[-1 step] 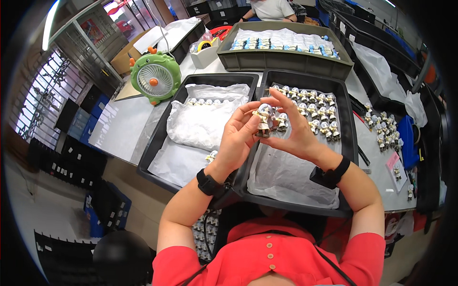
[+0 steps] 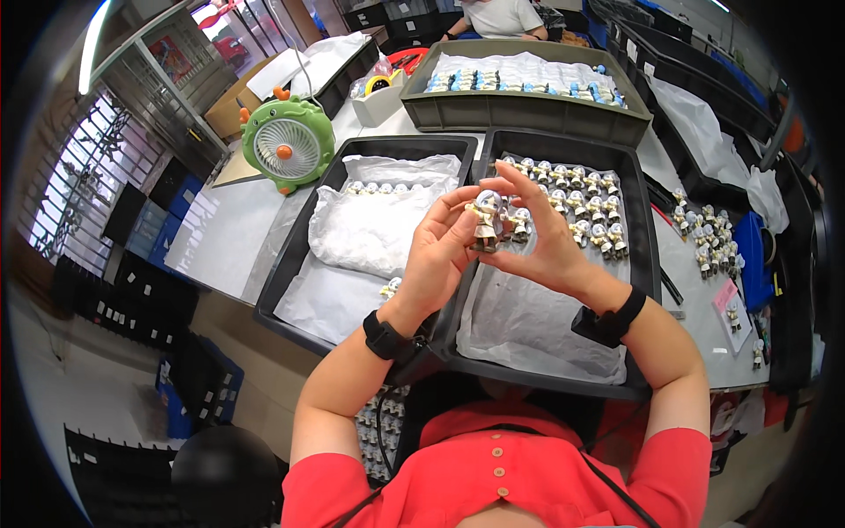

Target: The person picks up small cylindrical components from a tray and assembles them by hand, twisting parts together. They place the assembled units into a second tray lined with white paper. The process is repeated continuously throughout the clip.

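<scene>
In front of me, above the inner rims of two trays, I hold up a small figurine [image 2: 487, 220] with pale grey hair, cream clothes and a dark base. My left hand [image 2: 438, 251] pinches its side between thumb and fingers. My right hand [image 2: 553, 251] curves round the other side, its thumb at the base and its fingertips near the head. Behind the hands, the right black tray [image 2: 649, 255] holds rows of similar figurines [image 2: 576, 207] on white paper. The left black tray [image 2: 290, 264] has a few figurines partly under crumpled white paper [image 2: 365, 229].
A green fan [image 2: 286, 145] stands at the left. At the back, an olive crate [image 2: 528, 114] holds blue-and-white figurines. More loose figurines [image 2: 713, 242] stand on the table at right, beside a blue holder [image 2: 753, 264] and a pink-and-white card [image 2: 732, 330]. Across the table sits a person [image 2: 502, 18].
</scene>
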A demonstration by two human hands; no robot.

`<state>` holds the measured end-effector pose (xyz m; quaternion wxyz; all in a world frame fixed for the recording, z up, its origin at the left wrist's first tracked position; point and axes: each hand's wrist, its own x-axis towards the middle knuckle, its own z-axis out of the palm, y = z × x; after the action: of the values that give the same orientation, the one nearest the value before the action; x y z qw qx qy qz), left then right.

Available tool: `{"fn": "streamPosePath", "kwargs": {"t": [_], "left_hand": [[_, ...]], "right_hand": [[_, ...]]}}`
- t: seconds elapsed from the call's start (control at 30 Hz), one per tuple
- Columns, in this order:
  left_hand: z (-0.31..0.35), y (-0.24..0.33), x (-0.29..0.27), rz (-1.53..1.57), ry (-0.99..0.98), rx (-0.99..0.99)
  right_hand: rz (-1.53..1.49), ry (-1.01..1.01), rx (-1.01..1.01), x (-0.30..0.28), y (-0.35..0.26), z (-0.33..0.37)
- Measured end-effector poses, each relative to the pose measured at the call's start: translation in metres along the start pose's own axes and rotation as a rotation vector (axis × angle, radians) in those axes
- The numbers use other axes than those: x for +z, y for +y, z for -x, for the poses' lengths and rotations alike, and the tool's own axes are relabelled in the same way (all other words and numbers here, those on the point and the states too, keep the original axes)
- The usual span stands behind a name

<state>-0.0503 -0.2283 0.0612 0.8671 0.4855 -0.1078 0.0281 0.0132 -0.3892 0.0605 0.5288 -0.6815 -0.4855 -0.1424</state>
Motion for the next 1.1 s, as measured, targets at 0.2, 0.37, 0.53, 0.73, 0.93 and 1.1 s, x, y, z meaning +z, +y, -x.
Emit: {"fn": "streamPosePath", "kwargs": {"t": [0.2,0.37,0.53,0.73,0.93,1.1], "left_hand": [[-0.001,0.003,-0.001,0.014,-0.034,0.013],[-0.003,0.0,-0.003,0.027,-0.02,0.011],[-0.003,-0.005,-0.002,0.113,-0.007,-0.037],[-0.004,-0.013,-0.01,0.102,0.029,-0.064],[-0.003,-0.011,-0.01,0.127,0.011,-0.083],[-0.003,-0.01,-0.009,0.12,0.006,-0.087]], "right_hand": [[0.008,0.008,-0.008,0.001,0.003,-0.001],[0.008,0.01,0.015,0.002,0.006,0.0],[-0.004,-0.025,0.058,0.0,0.007,0.002],[0.008,-0.056,0.116,0.003,0.011,0.003],[0.014,-0.049,0.104,0.003,0.011,0.004],[-0.01,-0.039,0.094,0.004,0.011,0.004]]}}
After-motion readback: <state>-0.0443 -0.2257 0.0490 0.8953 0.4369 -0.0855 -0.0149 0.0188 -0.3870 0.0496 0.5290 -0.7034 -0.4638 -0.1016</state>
